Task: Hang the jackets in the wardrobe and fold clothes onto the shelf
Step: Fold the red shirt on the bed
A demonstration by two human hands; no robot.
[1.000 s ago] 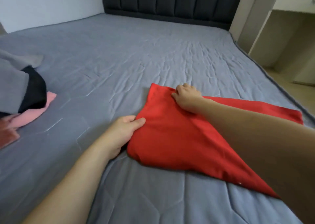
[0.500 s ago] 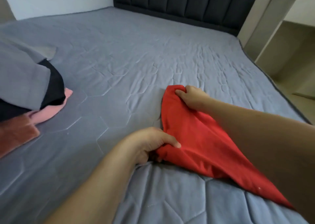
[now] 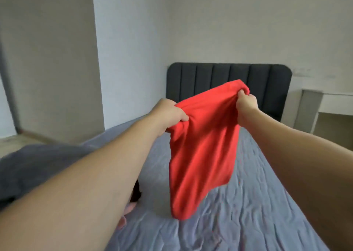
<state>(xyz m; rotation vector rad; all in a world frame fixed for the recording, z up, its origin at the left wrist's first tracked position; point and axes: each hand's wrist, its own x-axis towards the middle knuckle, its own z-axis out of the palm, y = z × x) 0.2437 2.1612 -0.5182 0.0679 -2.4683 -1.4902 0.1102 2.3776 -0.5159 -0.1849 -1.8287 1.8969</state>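
A red garment (image 3: 202, 151) hangs in the air above the bed, stretched between both hands at its top edge. My left hand (image 3: 168, 113) grips its left top corner with curled fingers. My right hand (image 3: 246, 103) pinches the right top corner, a little higher and farther away. The cloth's lower end dangles just above the grey sheet (image 3: 238, 212). A grey garment (image 3: 38, 166) lies at the left of the bed, with bits of black (image 3: 136, 193) and pink cloth (image 3: 129, 208) showing under my left forearm.
The dark padded headboard (image 3: 227, 79) stands behind the red garment. A white desk (image 3: 328, 102) is at the far right. A grey wall or wardrobe side (image 3: 53, 60) rises at the left, with wooden floor (image 3: 17, 142) below it.
Both hands have lifted the red garment off the bed into the air, holding it by its top corners. My view has tilted up from the mattress toward the headboard and walls.
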